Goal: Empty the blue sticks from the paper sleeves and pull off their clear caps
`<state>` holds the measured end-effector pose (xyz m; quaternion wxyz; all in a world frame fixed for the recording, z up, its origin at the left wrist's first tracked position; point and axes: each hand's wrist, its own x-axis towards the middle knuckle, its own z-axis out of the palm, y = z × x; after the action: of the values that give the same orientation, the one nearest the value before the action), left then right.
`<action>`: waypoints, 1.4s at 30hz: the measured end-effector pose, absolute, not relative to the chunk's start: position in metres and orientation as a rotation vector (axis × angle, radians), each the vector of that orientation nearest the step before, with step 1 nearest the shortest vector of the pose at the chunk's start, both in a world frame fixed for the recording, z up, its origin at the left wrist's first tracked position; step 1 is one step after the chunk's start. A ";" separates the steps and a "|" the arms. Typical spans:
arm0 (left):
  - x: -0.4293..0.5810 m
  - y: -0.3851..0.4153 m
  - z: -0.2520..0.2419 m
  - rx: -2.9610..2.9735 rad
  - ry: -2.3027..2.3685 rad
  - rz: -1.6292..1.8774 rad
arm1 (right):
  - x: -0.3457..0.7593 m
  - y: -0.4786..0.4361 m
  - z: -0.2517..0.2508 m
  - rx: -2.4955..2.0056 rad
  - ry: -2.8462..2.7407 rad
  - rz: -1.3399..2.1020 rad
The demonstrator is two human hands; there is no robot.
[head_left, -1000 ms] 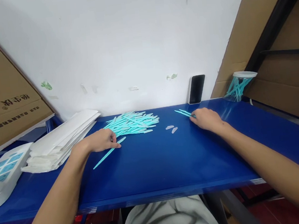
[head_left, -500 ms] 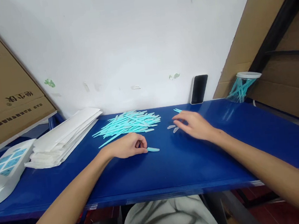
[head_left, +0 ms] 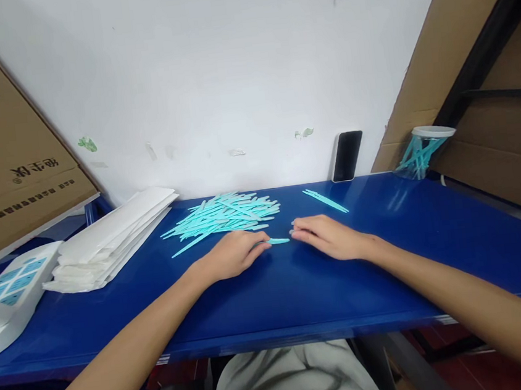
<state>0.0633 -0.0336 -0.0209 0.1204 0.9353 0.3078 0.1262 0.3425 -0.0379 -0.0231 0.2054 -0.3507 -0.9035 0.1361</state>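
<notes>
Between the thumb and fingers of my left hand point(head_left: 236, 253) is a turquoise eyebrow razor point(head_left: 279, 241), its end pointing right. Facing it, my right hand point(head_left: 332, 236) is closed in a pinch, with a small translucent blade cover point(head_left: 293, 231) showing at the fingertips. A narrow gap separates the razor's end from the right fingers. Behind my left hand lies a loose pile of turquoise eyebrow razors point(head_left: 225, 214). A few more razors point(head_left: 326, 200) lie together beyond my right hand.
White paper sleeves point(head_left: 116, 235) are stacked at the left, beside a white box with blue labels point(head_left: 22, 279). A phone point(head_left: 347, 156) leans on the wall. A clear jar with turquoise razors point(head_left: 424, 153) stands at the right back. The blue table's front edge point(head_left: 276, 339) is near me.
My left hand has moved right and slightly away from me with the razor. My right hand has come left and nearer, picking up a translucent cover and uncovering the razors behind it.
</notes>
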 end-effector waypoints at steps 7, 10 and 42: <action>0.040 -0.018 -0.020 2.791 1.103 0.565 | 0.372 -0.014 -0.030 -1.321 -2.347 0.210; 0.049 -0.025 -0.019 2.773 1.071 0.643 | 0.368 -0.008 -0.038 -1.312 -2.381 0.201; 0.043 -0.001 -0.041 2.857 1.543 0.540 | 0.396 0.011 -0.035 -1.903 -2.169 -0.112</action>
<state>0.0426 -0.0010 -0.0412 -0.0751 0.8655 0.4674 0.1635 0.3958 0.0111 -0.0354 0.1268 -0.6538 -0.7450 -0.0385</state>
